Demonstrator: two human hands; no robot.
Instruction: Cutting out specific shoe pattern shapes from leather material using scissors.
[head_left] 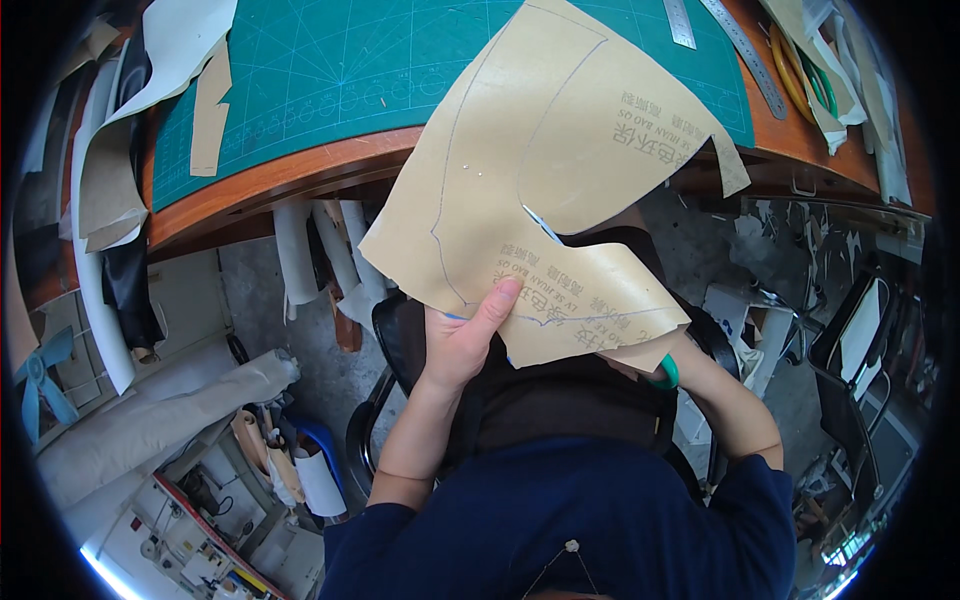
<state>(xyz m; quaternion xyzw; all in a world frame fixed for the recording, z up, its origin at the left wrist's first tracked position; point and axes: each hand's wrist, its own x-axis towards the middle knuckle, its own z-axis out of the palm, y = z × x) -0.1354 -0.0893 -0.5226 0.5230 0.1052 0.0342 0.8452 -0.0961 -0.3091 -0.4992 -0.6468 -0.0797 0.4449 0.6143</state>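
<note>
A tan sheet [590,120] with drawn blue outlines and printing spreads from the table edge down over my lap. My left hand [470,332] grips its lower edge, thumb on top and fingers underneath. Scissors [541,224] show their blades in a curved cut that opens from the sheet's right side, the tips near a drawn line. Their green handle [667,373] pokes out below the sheet, at my right hand [630,368]. That hand is mostly hidden under the sheet, its fingers around the handle.
A green cutting mat [330,90] covers the wooden table [290,190]. Metal rulers [745,55] lie at the far right, near hanging scraps [820,70]. Tan offcuts [209,115] and rolls [170,425] are on the left. A black chair [850,370] stands right.
</note>
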